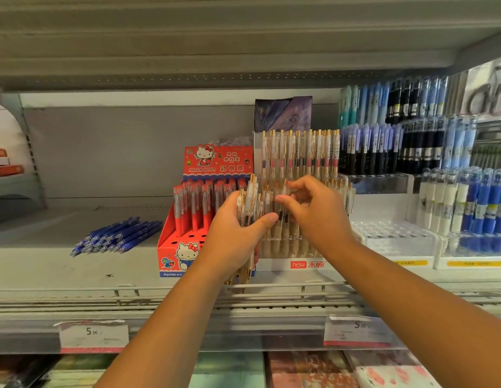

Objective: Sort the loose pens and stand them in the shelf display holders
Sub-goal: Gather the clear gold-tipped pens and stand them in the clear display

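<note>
My left hand [235,236] grips a bundle of clear pens with gold clips [252,204], held upright in front of the shelf. My right hand [316,214] is just to its right, thumb and fingers pinching the top of one pen in that bundle. Behind both hands stands a tiered clear holder [296,264] with a white "hesu" base; its back rows hold matching gold-clip pens [299,152]. A loose pile of blue pens [117,236] lies flat on the shelf at the left.
A red Hello Kitty display box [176,247] with red pens stands left of the clear holder. White holders with blue, black and white pens [467,203] fill the right. A wire rail [103,295] and price tags [92,334] line the shelf's front edge.
</note>
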The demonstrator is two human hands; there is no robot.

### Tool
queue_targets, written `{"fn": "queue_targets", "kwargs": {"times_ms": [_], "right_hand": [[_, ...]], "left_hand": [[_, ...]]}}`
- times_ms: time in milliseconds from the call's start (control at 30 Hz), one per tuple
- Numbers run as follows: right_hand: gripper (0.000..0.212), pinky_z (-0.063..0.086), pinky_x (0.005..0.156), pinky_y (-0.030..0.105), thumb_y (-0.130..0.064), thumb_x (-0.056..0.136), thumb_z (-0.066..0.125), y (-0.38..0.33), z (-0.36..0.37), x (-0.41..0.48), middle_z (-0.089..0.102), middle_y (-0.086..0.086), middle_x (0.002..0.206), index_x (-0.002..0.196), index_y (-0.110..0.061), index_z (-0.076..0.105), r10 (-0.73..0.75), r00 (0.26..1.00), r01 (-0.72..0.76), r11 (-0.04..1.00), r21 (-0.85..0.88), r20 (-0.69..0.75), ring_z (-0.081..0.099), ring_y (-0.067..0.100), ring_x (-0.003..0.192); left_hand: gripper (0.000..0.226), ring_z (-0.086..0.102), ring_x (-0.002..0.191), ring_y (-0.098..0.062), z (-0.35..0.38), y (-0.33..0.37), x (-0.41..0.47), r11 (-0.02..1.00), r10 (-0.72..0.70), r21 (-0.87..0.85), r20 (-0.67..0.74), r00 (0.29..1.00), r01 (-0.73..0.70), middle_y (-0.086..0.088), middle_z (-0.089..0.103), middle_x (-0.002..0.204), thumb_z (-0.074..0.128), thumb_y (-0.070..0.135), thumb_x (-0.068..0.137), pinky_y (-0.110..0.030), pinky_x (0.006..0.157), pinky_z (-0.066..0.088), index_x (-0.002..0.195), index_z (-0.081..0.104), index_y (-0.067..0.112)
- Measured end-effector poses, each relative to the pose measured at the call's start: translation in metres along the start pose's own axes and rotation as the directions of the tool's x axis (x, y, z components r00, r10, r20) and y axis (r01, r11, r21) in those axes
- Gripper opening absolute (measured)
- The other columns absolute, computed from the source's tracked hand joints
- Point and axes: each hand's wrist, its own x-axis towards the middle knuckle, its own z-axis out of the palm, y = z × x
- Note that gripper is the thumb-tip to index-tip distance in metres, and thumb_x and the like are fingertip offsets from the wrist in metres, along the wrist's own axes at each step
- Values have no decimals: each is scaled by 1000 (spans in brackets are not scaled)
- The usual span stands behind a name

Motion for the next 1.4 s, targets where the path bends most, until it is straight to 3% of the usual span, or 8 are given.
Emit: {"fn": "queue_targets", "kwargs": {"times_ms": [300, 567, 733, 833, 933, 1067, 1233, 1400], "right_hand": [[30, 57, 70, 37, -40, 84, 72, -4, 0, 0, 66, -10, 83, 106, -22, 65, -61, 997, 64, 995, -71, 41, 62, 8, 76], [28, 55, 71, 31, -36, 83, 75, -3, 3, -2, 63, -12, 80, 104, -22, 62, 10, 994, -7, 999, -33, 104, 60, 2, 75], [26, 54, 73, 31, -30, 91, 66, -6, -1, -6, 60, -9, 93, 115, -23, 64, -17, 998, 21, 998, -65, 55, 55, 3, 77], [19, 52, 67, 24, -20, 90, 65, -18, -8, -8, 60, -8, 92, 109, -23, 64, -58, 998, 59, 992, 108, -14, 56, 5, 75], [6, 55, 64, 22, -19, 89, 68, -34, -13, -9, 67, -7, 82, 95, -20, 69, 1, 984, -64, 932, 357, 176, 63, 8, 72], [18, 50, 49, 20, -20, 84, 76, -44, -11, -9, 68, 1, 89, 101, -19, 70, 175, 903, -338, 853, 398, 392, 62, 11, 64], [18, 50, 48, 23, -12, 86, 73, -46, -15, -8, 65, 10, 92, 103, -14, 67, 265, 841, -482, 764, 429, 471, 63, 9, 62], [10, 55, 60, 25, -5, 89, 68, -44, -18, -9, 66, 9, 86, 97, -11, 67, 303, 835, -511, 736, 443, 460, 64, 10, 65]], "left_hand": [[39, 64, 98, 5, 0, -3, 2, 1000, 11, -4, 10, 1000, -11, 26, 69, 105, 75, 41, 84, -25, 84, 52, 118, 57, 45], [29, 64, 90, 12, -1, 1, 0, 999, 28, -16, 27, 999, -27, 31, 68, 98, 75, 33, 86, -5, 65, 48, 103, 57, 47], [28, 65, 88, 9, -1, 2, -1, 999, 29, -41, 16, 999, -28, 29, 69, 97, 75, 34, 85, -15, 72, 48, 103, 58, 47], [29, 66, 88, 7, -1, 2, -1, 997, 49, -54, 13, 999, -48, 27, 70, 97, 76, 33, 85, -13, 68, 50, 105, 58, 45], [33, 65, 92, 8, -1, 3, 0, 996, 76, -58, 27, 997, -74, 27, 69, 100, 77, 29, 84, -6, 69, 50, 108, 59, 43], [37, 68, 90, 4, 0, 2, 1, 994, 85, -70, 53, 995, -81, 22, 71, 98, 74, 16, 85, -10, 69, 51, 105, 60, 43], [31, 68, 72, 1, 0, 3, -1, 996, 75, -64, 95, 993, -69, 17, 72, 86, 74, 27, 85, -17, 58, 53, 102, 59, 48], [28, 65, 51, -20, 1, 5, -3, 994, 37, -109, 140, 989, -22, 4, 71, 73, 72, 24, 90, -32, 47, 55, 100, 58, 47]]}}
